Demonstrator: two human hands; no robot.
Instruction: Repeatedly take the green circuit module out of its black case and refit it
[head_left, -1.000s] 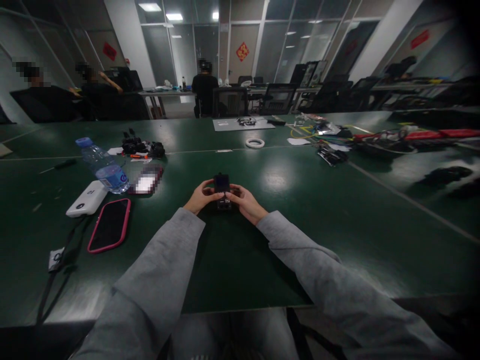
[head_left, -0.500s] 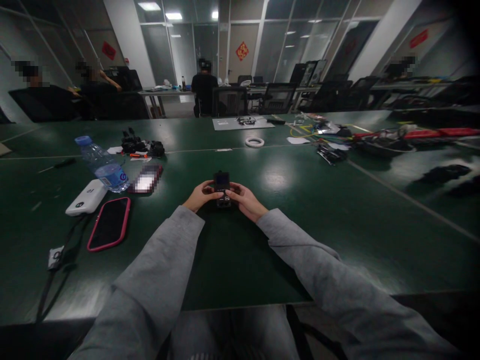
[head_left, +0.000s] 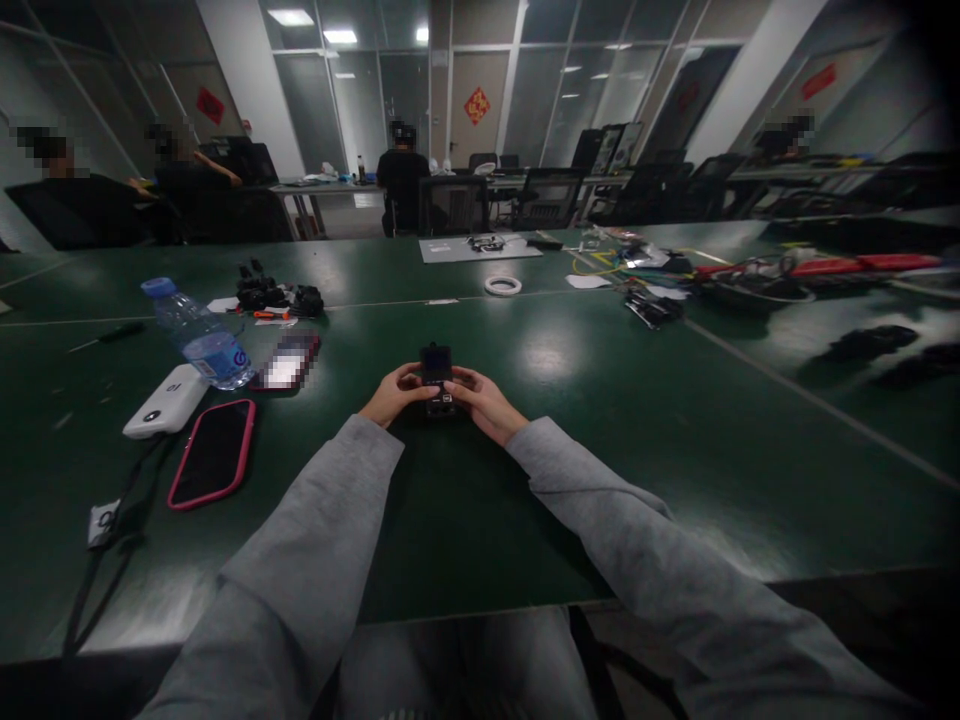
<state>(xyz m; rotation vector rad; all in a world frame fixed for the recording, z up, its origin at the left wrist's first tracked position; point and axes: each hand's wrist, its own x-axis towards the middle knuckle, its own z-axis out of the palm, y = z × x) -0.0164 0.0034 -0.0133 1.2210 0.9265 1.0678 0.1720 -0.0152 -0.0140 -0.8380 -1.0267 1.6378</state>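
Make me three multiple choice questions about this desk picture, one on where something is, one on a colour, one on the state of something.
1. Where does the water bottle stand, from the wearer's view?
A. left of the hands
B. right of the hands
C. on a chair

2. What colour is the case of the phone lying face up?
A. blue
B. pink
C. yellow

3. How is the small black device held?
A. by the left hand and right hand together
B. by one hand
C. lying untouched

Answers: 1 A, it stands beside the white power bank. 2 B, a pink rim shows. 3 A, fingers of both hands touch it.
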